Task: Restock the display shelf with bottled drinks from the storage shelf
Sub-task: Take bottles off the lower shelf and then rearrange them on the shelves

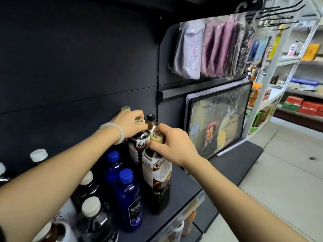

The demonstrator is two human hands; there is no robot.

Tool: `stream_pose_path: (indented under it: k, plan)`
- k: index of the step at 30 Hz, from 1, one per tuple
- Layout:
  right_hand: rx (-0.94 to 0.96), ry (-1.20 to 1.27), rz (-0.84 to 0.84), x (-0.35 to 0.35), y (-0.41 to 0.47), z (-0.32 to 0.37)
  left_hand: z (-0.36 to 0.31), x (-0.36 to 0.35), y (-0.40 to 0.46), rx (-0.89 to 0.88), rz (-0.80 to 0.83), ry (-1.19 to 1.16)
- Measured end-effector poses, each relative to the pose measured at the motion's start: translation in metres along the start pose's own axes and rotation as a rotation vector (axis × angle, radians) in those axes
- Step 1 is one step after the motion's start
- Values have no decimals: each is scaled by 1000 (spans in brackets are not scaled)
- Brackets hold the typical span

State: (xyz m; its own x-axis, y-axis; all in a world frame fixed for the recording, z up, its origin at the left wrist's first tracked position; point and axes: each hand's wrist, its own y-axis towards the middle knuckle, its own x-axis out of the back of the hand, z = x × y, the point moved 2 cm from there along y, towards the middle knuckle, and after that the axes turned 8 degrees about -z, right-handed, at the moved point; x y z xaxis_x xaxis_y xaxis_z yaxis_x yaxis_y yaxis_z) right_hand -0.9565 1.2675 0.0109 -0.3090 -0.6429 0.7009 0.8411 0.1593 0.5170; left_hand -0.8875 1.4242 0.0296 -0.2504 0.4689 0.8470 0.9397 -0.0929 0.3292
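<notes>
Bottled drinks stand in rows on the dark display shelf (176,194), and both hands are on the two dark coffee bottles at the right end. The front coffee bottle (156,179) stands upright near the shelf's front edge; the right hand (172,142) grips its neck just under the beige cap (156,136), thumb on the near side, fingers wrapped behind and mostly hidden. The left hand (130,124), with a pale bead bracelet (116,131) on the wrist, is closed over the top of the rear coffee bottle (139,145) directly behind the front one; a beige cap shows between its fingers, and the palm covers the bottle's shoulder. A black-capped bottle (151,121) stands just behind the hands, and another beige cap (125,108) peeks out past the left knuckles.

Left of the coffee, two blue bottles (128,199) stand one behind the other; the nearer label reads something like "BOLEA SODA", though blur makes it uncertain. The front coffee label carries Chinese characters too soft to read. White-capped dark bottles (92,220) further left are partly hidden by the left forearm and cut by the frame. Bottles on the shelf below are only glimpsed. A framed cartoon picture (218,117) leans to the right, beneath hanging plastic packets (209,49).
</notes>
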Motion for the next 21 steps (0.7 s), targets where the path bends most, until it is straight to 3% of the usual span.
stream_pose_path:
  k: [7, 17, 21]
  plan:
    - [-43, -34, -56, -1, -3, 4, -1, 3, 0, -47, 96, 127]
    - [-50, -131, 85, 18, -35, 13, -12, 43, -66, -154, -111, 502]
    - [-54, -249, 85, 38, -75, 9, -22, 47, -115, -160, -115, 504]
